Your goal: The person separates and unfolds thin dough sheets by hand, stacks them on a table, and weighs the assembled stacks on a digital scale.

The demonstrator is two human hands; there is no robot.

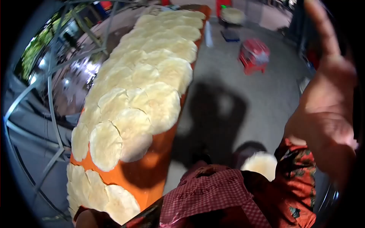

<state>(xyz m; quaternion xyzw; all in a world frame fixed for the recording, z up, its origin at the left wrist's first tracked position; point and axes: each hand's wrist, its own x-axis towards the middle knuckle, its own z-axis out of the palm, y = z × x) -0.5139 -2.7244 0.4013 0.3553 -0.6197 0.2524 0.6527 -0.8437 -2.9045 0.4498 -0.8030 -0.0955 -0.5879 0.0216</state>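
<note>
Nearest to me, the wearer's left hand is just showing at the bottom edge, beside the closest flat dough rounds; most of it is lying out of view, so I can't tell whether its fingers are closing on anything. The right hand is rising well apart from it, palm open, one finger stretching upward, and no object is showing in its palm. Below that hand, a red floral sleeve is bunching around the forearm. Between the hands, a checked apron is covering the wearer's front, and a pale round is sitting low beside it, toward the right hand.

Ahead of the left hand, a long orange table is running away from the wearer, with many more dough rounds lying overlapped in rows to its far end. A metal frame is standing to the left of it. Across the grey floor, a dark shadow is falling. Farther off, to the left of the raised hand, a red stool is standing, and beyond it a small blue object is resting near another pale round.
</note>
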